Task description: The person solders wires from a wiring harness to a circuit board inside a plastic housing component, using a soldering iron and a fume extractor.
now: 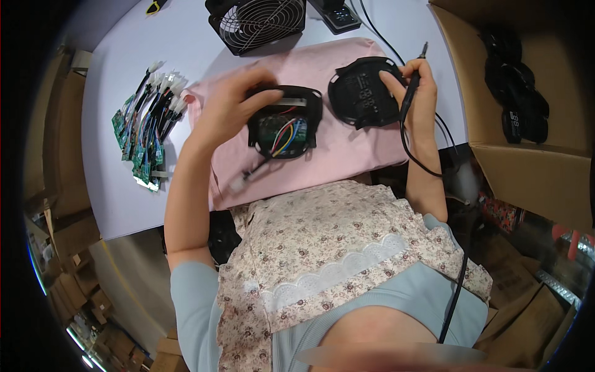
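So the black housing [285,121] is open at this point, lying face-down on the pink cloth [347,155] spread on the table [124,74], with my left hand [232,105] wrapped over its top edge, fingers curled around it and holding it steady. Inside I can see the green circuit board [282,127] and a bundle of red, yellow, blue and white wires [286,139] looping across it, plus a cable with a white plug [238,181] trailing out the bottom toward me. The round black cover [365,93] is already off and sits just beside it on the cloth, and my right hand [415,93] rests on that while gripping the soldering iron [412,90] pencil-style, tip pointing up and away. I'd say I'm about halfway: shell's split, nothing closed back up yet. Lots left too, judging by the pile of spare boards with leads [145,124] waiting off to my left.
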{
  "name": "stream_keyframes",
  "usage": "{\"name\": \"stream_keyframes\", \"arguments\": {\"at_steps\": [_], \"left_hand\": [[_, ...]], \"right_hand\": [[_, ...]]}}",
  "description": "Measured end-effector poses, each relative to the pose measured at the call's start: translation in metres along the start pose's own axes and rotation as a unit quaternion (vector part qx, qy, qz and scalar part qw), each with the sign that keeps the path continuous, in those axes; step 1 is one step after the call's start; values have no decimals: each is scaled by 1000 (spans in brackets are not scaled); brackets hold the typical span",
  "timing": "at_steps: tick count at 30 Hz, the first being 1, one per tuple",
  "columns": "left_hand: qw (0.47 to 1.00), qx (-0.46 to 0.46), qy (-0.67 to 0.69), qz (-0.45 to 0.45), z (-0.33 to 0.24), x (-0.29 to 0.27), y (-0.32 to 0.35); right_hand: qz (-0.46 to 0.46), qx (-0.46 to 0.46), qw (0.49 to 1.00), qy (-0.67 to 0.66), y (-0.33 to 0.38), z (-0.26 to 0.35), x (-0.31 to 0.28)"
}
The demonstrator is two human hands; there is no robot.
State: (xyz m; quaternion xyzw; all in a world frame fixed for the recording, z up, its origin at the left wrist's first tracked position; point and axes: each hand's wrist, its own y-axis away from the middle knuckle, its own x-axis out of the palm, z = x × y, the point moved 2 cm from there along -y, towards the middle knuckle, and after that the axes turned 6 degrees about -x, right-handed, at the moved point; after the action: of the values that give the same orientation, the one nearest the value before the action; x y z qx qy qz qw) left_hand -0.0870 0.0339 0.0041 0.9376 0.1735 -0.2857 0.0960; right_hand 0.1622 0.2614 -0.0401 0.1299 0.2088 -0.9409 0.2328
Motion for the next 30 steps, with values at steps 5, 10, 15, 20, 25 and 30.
{"name": "stream_keyframes", "arguments": {"at_steps": [5,10,15,20,25,30], "left_hand": [[965,-122,172,-156,31,-75,132],[878,-299,252,-274,92,-96,303],[764,-485,269,-330,153,-22,435],[660,-554,204,-464,226,43,502],[677,-619,-91,-387,234,19,441],[840,-496,98,-199,115,-89,317]], "right_hand": [[94,39,983,-156,24,17,50],[129,8,983,-127,39,5,50],[152,-13,981,-123,44,-14,48],[162,-29,977,-135,44,-6,56],[145,-16,984,-101,41,-19,50],[128,-11,988,-85,45,-21,49]]}}
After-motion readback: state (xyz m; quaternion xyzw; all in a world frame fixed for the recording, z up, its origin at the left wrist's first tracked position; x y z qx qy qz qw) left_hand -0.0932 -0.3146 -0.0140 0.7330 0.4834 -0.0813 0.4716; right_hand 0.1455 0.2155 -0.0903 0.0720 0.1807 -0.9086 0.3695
